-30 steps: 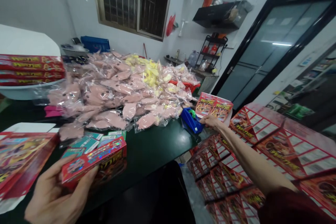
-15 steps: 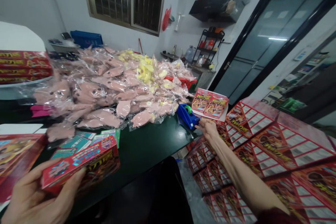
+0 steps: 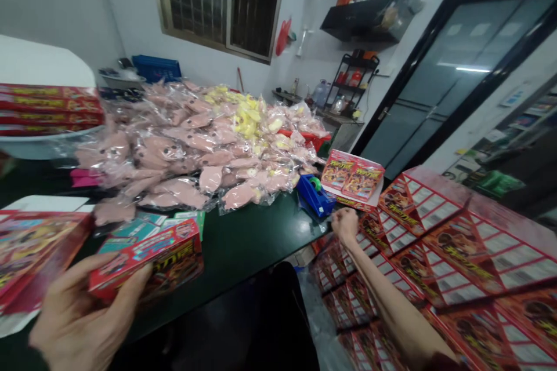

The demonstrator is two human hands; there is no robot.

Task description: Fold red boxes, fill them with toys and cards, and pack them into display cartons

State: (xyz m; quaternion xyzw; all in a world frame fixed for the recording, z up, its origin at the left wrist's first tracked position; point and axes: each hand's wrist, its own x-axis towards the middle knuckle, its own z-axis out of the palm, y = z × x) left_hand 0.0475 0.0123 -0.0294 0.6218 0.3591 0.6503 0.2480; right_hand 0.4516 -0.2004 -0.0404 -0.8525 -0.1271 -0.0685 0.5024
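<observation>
A red printed carton (image 3: 145, 261) is held above the near edge of the dark green table (image 3: 235, 237) by the left hand (image 3: 82, 316). The grip is closed around the carton's end, with the thumb laid across its lower side and the fingers spread along its upper side; the hand is somewhat blurred. The right hand (image 3: 346, 226) is seen at the table's right corner, with its fingers curled inward. Nothing is seen to be held in that grip, and it is placed just below a flat printed card (image 3: 352, 177), which is laid on the corner. A blue tape dispenser (image 3: 314, 196) with a green roll is set on the table just left of the card.

A large heap of clear plastic bags (image 3: 187, 156) containing pink plush toys and some yellow ones is spread over the back of the table. Teal printed cards (image 3: 150, 223) are laid near the table's left side, behind the carton. A larger red printed box (image 3: 35, 249) is seen off the table's left end. Flat red printed carton sheets (image 3: 470, 261) are stacked off the table's right edge.
</observation>
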